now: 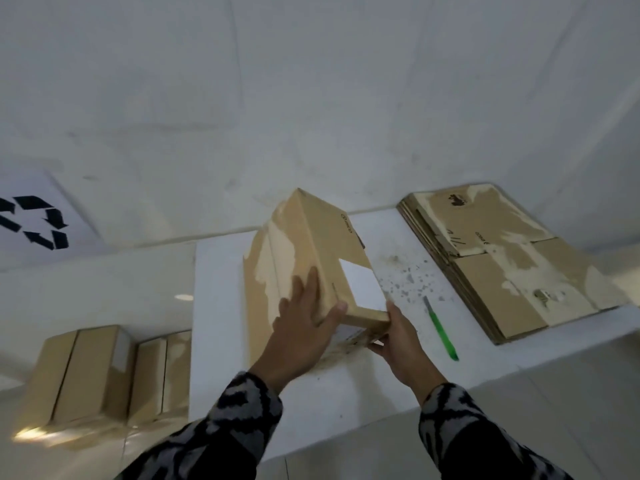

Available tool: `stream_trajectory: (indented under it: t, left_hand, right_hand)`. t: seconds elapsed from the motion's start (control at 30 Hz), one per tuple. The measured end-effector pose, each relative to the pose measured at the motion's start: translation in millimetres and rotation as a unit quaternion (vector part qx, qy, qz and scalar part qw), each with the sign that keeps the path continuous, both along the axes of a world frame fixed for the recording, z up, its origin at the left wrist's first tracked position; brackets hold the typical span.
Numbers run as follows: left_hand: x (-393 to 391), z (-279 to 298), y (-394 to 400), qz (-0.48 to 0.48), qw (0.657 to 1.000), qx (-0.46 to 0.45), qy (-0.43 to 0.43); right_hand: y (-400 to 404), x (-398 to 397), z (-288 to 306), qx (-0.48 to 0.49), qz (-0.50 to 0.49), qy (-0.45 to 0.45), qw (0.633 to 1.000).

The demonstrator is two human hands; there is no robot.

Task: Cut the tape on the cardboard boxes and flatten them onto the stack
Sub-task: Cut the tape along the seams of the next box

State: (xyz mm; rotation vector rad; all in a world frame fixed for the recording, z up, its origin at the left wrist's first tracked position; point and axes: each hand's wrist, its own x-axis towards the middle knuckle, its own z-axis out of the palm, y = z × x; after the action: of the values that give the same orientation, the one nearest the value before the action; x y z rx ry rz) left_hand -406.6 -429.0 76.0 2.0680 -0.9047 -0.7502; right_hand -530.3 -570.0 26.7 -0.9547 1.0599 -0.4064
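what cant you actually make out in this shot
All in the head view:
- Blade of the green cutter: too small to tell if it is out.
- Tape seam on the held box: blurred by motion.
- Right hand fingers: tucked under the box.
- Boxes on the floor: blurred, count unsure.
- Flattened stack: sheet count too fine.

Hidden, cropped and blurred parts of the scene

The near lower corner of the held cardboard box (311, 265) is covered by the left hand (301, 334) and the right hand (401, 341); the right fingers (375, 348) are tucked beneath it and only partly seen. Both patterned sleeves (239, 420) are cut off by the bottom edge. The recycling sign (38, 221) is cropped at the left edge. The sealed boxes (100, 372) beside the tabletop (346, 393) are blurred. Print on the flattened stack (512, 258) cannot be read, and the blade end of the green cutter (441, 329) is too small to make out
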Motion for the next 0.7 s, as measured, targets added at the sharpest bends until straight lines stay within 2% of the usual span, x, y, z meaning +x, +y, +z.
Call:
stream_trajectory:
  t: [0.17,0.23,0.3,0.33,0.43,0.57,0.7]
  left_hand:
    - [-25,-8,-50,-0.040,0.993,0.052,-0.100]
    - [-36,-13,-73,-0.053,0.983,0.084,-0.154]
    - [-47,-19,-94,-0.076,0.969,0.120,-0.201]
    - [-51,-24,-105,-0.096,0.963,0.140,-0.211]
    - [-52,-41,-129,-0.120,0.944,0.205,-0.230]
    - [-43,-63,-141,-0.073,0.923,0.254,-0.281]
    - [-51,-68,-148,-0.050,0.919,0.276,-0.278]
  right_hand:
    - [-47,-13,-30,0.018,0.003,0.029,0.999]
    - [-69,-23,-39,-0.057,0.036,0.108,0.992]
    - [-94,-38,-46,-0.177,0.085,0.199,0.960]
    - [-106,-47,-46,-0.208,0.102,0.218,0.948]
    - [-148,-78,-49,-0.240,0.144,0.241,0.929]
    - [-185,-110,-64,-0.269,0.196,0.303,0.893]
    - [-200,-117,-94,-0.273,0.242,0.344,0.865]
